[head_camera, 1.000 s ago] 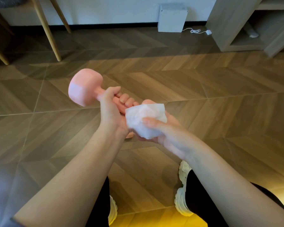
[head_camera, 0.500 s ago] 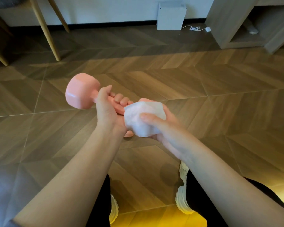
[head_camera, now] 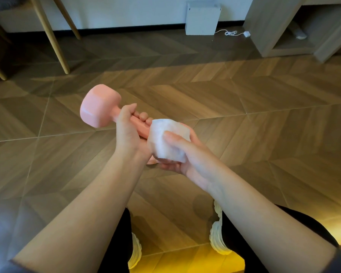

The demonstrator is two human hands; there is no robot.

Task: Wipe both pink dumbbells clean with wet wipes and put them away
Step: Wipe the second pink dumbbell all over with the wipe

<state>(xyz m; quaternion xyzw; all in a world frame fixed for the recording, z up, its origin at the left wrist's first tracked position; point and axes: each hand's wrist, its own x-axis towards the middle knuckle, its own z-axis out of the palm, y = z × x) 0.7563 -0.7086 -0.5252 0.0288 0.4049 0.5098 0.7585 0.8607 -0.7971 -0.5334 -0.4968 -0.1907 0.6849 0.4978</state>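
Observation:
A pink dumbbell (head_camera: pixel 97 107) is held in the air over the wooden floor, its far head pointing up and left. My left hand (head_camera: pixel 126 133) grips its handle. A white wet wipe (head_camera: pixel 165 141) is wrapped over the near head, which is almost wholly hidden; only a pink sliver shows below. My right hand (head_camera: pixel 187 154) holds the wipe around that head, thumb on top and fingers underneath. Only one dumbbell is in view.
Wooden chair legs (head_camera: pixel 51 36) stand at the back left. A white box (head_camera: pixel 202 17) with a cable (head_camera: pixel 232 33) sits against the far wall. A wooden shelf unit (head_camera: pixel 280 26) is at the back right. My feet in white shoes (head_camera: pixel 218 239) are below on the floor.
The dumbbell and both hands have shifted slightly; the wipe has turned a little around the near head under my right hand. Both grips are the same.

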